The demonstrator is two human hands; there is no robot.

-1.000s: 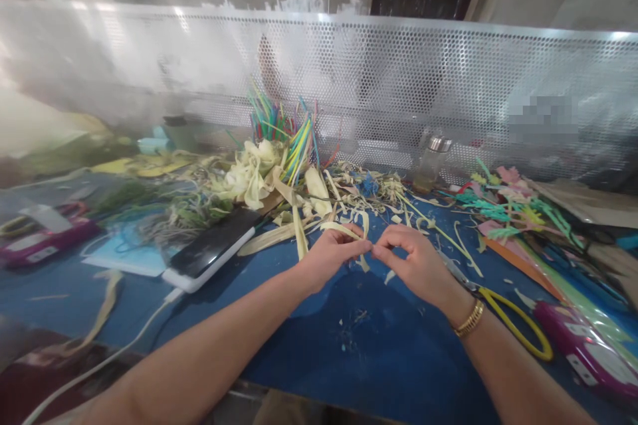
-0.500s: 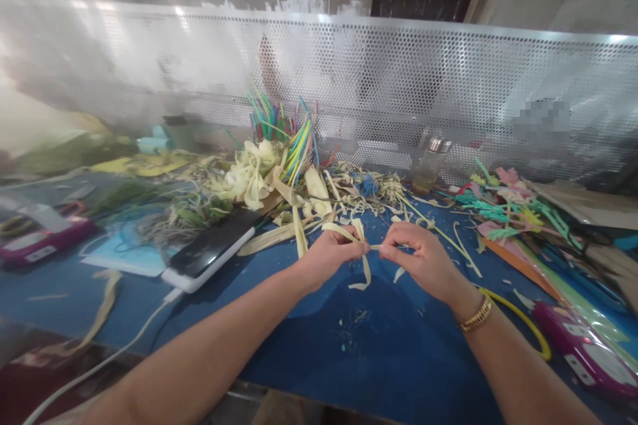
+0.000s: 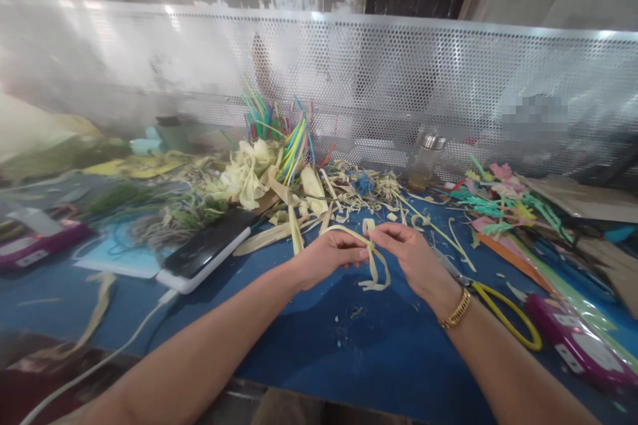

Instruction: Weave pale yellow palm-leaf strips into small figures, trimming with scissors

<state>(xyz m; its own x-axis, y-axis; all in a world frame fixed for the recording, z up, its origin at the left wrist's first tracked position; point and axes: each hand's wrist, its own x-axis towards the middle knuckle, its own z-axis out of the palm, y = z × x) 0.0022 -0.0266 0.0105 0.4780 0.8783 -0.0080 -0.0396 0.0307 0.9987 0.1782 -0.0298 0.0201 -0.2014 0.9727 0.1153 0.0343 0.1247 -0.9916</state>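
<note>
My left hand (image 3: 326,255) and my right hand (image 3: 411,255) meet over the blue table (image 3: 309,345), fingertips pinched together on a pale yellow leaf strip (image 3: 371,265). The strip loops out between the hands and its ends curl down onto the table. A gold bracelet (image 3: 454,309) is on my right wrist. Behind the hands lies a heap of pale leaf strips and cuttings (image 3: 259,176), with a bunch of coloured sticks (image 3: 279,126) standing in it.
A phone on a white power bank (image 3: 207,249) lies at the left, its cable running off the front edge. Yellow-handled scissors (image 3: 503,319) and a purple tool (image 3: 573,339) lie at the right. A glass jar (image 3: 423,163) stands by the perforated metal screen (image 3: 448,93). Coloured paper pieces (image 3: 503,202) lie at the right.
The hands have worked the strip between the fingertips: it now hangs in longer loops below them. Both hands have shifted slightly left and away.
</note>
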